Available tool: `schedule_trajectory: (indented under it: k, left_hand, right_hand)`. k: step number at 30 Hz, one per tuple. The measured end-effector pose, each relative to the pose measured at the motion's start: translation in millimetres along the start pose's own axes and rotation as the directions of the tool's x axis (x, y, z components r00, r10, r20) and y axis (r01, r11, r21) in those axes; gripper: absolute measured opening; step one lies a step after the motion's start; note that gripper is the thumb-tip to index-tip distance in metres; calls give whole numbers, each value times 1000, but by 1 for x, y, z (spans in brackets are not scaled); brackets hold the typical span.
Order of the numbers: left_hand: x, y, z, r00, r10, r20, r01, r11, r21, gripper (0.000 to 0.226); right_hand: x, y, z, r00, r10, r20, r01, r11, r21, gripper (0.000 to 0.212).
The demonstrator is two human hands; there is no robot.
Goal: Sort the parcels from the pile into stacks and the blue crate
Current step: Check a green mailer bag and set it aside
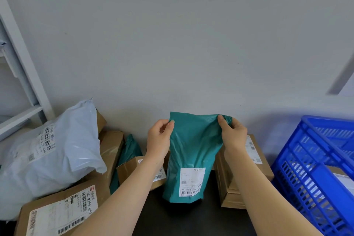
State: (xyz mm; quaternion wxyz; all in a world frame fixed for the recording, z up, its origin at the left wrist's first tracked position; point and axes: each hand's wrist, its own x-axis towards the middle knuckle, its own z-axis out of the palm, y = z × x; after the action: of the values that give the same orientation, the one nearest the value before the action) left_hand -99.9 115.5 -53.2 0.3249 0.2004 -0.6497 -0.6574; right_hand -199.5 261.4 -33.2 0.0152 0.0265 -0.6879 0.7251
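Observation:
A green mailer bag (191, 151) with a white shipping label hangs upright above the dark table (191, 218). My left hand (160, 138) pinches its top left corner, and my right hand (232, 134) grips its top right corner. The pile sits at the left: a large white poly bag (51, 149), cardboard boxes (57, 214), a small box (139, 170) and another green bag (130, 149). A stack of flat cardboard boxes (254, 159) stands just right of the held bag. The blue crate (314, 170) is at the far right, with a labelled parcel inside.
A pale wall rises directly behind the table. A white shelf frame (21, 82) stands at the far left. A strip of dark table surface shows between the pile and the box stack, under the held bag.

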Motion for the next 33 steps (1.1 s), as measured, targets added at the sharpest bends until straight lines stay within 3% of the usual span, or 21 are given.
schedule_trajectory:
  k: [6,13,19,24,29,33]
  left_hand:
    - [10,15,3,998,70,6,-69,998,-5,16]
    - [14,20,9,988,-131,-82,108,966,-235,17]
    - [16,22,6,998,25,-57,-23,999,40,10]
    - [16,18,3,998,15,-54,-11,998,66,14]
    - [7,9,3,993,-48,106,27,981,190,13]
    - [8,2,2,996,-52,79,39,987,158,27]
  right_hand:
    - [-1,2,-1,997,29,66,-32,999,42,51]
    - [-3,0,0,997,35,62,-33,999,-25,37]
    - [-3,-1,-3,990,87,107,-80,995,-63,53]
    - [0,9,-10,997,59,55,-55,996,-77,28]
    - [4,12,-13,998,68,-5,-68,995,-78,27]
    - [4,10,-17,999,35,-23,-37,995,-91,21]
